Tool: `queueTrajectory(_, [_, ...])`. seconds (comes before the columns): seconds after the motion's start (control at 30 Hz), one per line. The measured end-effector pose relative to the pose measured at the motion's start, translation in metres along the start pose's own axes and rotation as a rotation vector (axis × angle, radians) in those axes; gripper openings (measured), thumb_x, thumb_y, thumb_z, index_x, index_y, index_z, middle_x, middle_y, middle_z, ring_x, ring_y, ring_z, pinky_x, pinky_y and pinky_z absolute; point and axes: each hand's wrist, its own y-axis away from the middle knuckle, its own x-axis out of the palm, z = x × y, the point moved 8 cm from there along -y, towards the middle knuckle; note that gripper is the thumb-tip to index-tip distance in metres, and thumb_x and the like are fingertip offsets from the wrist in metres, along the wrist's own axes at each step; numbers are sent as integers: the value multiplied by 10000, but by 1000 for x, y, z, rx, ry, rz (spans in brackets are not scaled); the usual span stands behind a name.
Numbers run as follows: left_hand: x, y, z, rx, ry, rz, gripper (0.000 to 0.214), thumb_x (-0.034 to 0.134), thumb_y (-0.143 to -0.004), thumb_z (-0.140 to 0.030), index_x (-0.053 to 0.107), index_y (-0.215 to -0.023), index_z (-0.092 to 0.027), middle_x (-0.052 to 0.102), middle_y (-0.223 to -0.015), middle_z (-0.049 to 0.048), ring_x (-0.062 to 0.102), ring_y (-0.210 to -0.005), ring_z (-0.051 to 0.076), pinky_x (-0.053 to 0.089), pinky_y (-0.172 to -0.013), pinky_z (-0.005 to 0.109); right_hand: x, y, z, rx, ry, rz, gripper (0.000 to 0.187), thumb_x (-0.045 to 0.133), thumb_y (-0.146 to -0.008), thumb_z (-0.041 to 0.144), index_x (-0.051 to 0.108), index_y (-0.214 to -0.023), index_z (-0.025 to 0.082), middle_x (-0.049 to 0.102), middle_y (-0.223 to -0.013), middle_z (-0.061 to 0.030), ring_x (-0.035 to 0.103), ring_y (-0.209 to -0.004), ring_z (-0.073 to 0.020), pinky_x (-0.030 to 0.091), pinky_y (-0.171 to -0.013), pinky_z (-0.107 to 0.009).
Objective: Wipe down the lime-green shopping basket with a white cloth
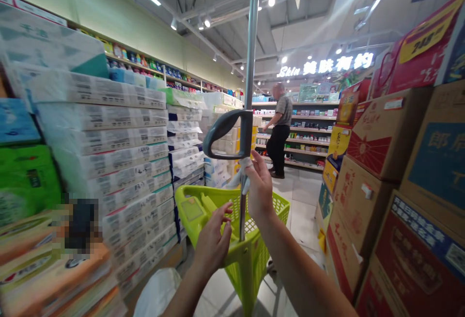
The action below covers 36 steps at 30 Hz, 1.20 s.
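Left hand (212, 242): fingers half curled beside metal pole (250, 40), no visible hold. Right hand (259, 186): closed on white wrapping (242, 174) below grey loop handle (227, 133). Lime-green shopping basket (276, 205) on pole under hands; flat label (191, 209) inside. Stacked tissue packs (119, 133) left; cartons (363, 142) right.

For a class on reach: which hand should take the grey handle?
Probably right: the right hand is at the metal pole, just below the handle; the left hand sits lower, by the lime-green basket.
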Motion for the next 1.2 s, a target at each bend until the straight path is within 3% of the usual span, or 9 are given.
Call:
queueTrajectory(0.1, [-2,0,0,7,20,-6,443,402,-849,-284,550,-1261,-220,677,-1108,79,662,-912,210,512,-876,406,-1,4,-8,1,-8,5,449,626,-743,333,544,-1171,224,642,-840,27,585,-657,-88,457,-600,-198])
queueTrajectory(0.33, [-8,-3,5,-22,141,1,436,456,-826,-280,575,-1241,-217,679,-1101,77,665,-877,199,521,-853,369,-51,71,-85,393,30,91,254,621,-657,342,598,-859,188,596,-597,40,539,-513,-106,435,-496,-205])
queueTrajectory(0.47, [-3,-4,4,-47,195,112,481,459,-818,-273,546,-1288,-224,680,-1125,64,669,-843,184,526,-827,344,-44,64,-80,513,23,143,211,585,-579,261,588,-777,186,592,-572,37,536,-511,-107,433,-491,-198])
queueTrajectory(0.67, [-2,-3,3,-59,132,171,453,464,-847,-322,532,-1286,-234,705,-1074,62,675,-842,211,512,-816,360,-15,26,-41,326,-46,114,377,632,-632,297,576,-993,205,646,-692,32,589,-600,-125,456,-538,-212])
queueTrajectory(0.87, [-4,-1,8,-24,216,66,515,485,-848,-305,462,-1357,-234,635,-1217,87,650,-940,197,515,-843,354,-50,75,-79,266,98,34,332,650,-731,387,601,-1013,218,649,-841,18,604,-743,-127,488,-687,-233])
queueTrajectory(0.97, [-9,-4,-3,53,237,-16,504,509,-844,-282,477,-1344,-228,612,-1255,98,613,-1065,218,483,-936,391,-60,86,-88,304,121,15,364,663,-727,380,610,-1045,211,660,-895,7,604,-776,-128,492,-731,-236])
queueTrajectory(1.07, [-18,-14,-26,122,306,-80,520,507,-861,-292,447,-1373,-216,572,-1317,113,562,-1174,238,429,-1028,436,-40,62,-64,259,88,68,411,662,-734,336,576,-1120,225,663,-926,11,605,-778,-122,492,-720,-228])
queueTrajectory(1.2, [-38,-29,-64,207,476,-144,656,518,-853,-268,300,-1470,-230,473,-1433,106,457,-1314,235,336,-1127,441,-1,22,-13,43,97,137,436,622,-792,335,538,-1209,243,643,-1063,-8,612,-916,-131,495,-814,-244])
